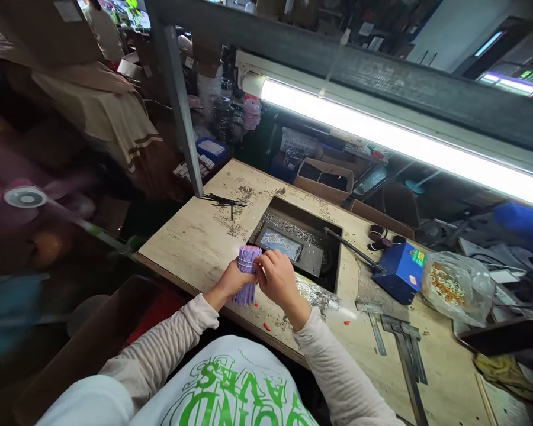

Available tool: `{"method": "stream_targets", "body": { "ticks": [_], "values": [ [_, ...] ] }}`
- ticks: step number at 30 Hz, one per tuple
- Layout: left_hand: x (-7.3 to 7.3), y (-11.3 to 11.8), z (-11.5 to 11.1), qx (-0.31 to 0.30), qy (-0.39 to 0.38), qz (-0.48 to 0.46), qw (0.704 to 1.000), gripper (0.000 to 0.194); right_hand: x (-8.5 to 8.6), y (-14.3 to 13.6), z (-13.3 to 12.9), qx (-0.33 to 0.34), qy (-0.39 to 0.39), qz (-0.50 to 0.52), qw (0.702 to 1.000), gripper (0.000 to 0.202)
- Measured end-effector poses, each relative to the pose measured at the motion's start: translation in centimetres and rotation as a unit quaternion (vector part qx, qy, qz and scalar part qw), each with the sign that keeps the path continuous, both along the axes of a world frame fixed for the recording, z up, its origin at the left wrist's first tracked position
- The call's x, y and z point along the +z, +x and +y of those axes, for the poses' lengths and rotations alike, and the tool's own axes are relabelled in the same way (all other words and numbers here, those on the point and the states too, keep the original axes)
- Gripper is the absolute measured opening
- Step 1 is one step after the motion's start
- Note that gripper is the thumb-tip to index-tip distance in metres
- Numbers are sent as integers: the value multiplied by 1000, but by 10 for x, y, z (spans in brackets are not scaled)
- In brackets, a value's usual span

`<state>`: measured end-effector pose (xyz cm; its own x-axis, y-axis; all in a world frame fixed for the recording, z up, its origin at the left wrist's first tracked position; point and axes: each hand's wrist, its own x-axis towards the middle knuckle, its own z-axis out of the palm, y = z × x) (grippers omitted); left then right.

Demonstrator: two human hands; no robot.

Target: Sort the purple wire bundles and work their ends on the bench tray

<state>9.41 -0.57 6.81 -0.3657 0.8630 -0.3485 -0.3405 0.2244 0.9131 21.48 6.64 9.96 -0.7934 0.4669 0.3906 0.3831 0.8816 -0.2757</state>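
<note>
A bundle of thin purple wires (246,290) stands nearly upright above the table's near edge, with pinkish tips showing on top and a band around its upper part. My left hand (233,280) is wrapped round it from the left. My right hand (276,278) touches the bundle's right side near the band, fingers bent and pinched together; what lies between those fingertips is too small to make out. Just beyond the hands, a dark recess (340,254) in the tabletop holds a metal plate with a light-blue window (279,244), strewn with small clippings.
Black strips (224,201) lie at the table's left. Right of the recess are a dark bar (353,247), a blue box (397,273), a plastic bag (459,287) of small parts and metal tools (404,337). A lit tube lamp (382,136) crosses overhead; a fan (25,196) is at left.
</note>
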Motion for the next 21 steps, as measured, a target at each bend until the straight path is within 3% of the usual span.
{"method": "stream_targets", "body": {
  "ticks": [3,8,10,14,16,18,21],
  "values": [
    [-1,0,1,-18,-3,20,1000,44,-4,0,2,-31,5,15,999,15],
    [0,1,5,-39,-13,66,997,48,-4,0,7,-66,-56,132,988,16],
    [0,1,7,-38,-1,68,997,47,-1,2,7,-49,-69,159,984,15],
    [-1,2,10,-20,19,17,999,42,1,12,3,53,-98,157,981,10],
    [-4,0,10,12,10,-20,1000,40,-5,18,1,41,-144,171,974,8],
    [-7,-1,10,60,-4,-45,997,39,-18,22,-4,-33,-217,188,957,21],
    [-13,0,13,112,-4,-52,992,39,-46,19,-22,-88,-293,125,944,69]
  ]
}}
